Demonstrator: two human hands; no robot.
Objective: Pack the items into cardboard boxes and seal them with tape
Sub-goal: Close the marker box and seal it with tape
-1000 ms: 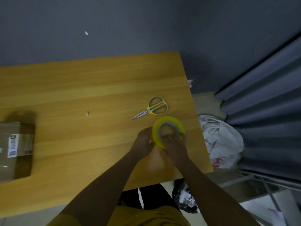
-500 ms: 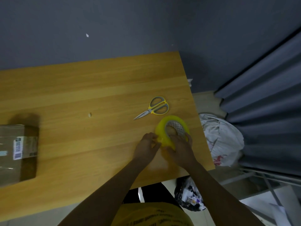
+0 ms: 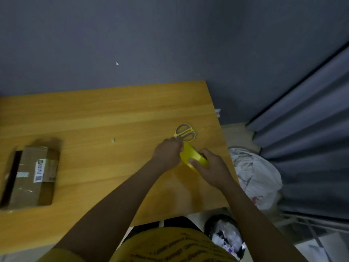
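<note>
Tape roll: yellow, being held tilted on edge just above the wooden table, near its right edge and just in front of the scissors.
Right hand: gripping the tape roll, thumb lying across the yellow outer band, fingers curling round the far side into the core.
Left hand: curling at the roll's upper left edge, fingertips touching the band; whether pinching a loose tape end, cannot tell.
Scissors: lying flat on the table, grey and yellow handles pointing toward the wall, blades mostly hidden behind the left hand.
Cardboard box: sitting closed on the table's left side, well apart from the hands, carrying a white printed label and glossy tape on top.
Small scrap: lying pale on the bare wood between the box and the hands.
Table: running up against a dark grey wall, right corner ending beside a grey curtain.
Floor right of the table: holding a white plastic bag and, nearer, a black-lined bin showing crumpled litter.
Bottom edge: showing a yellow printed shirt.
</note>
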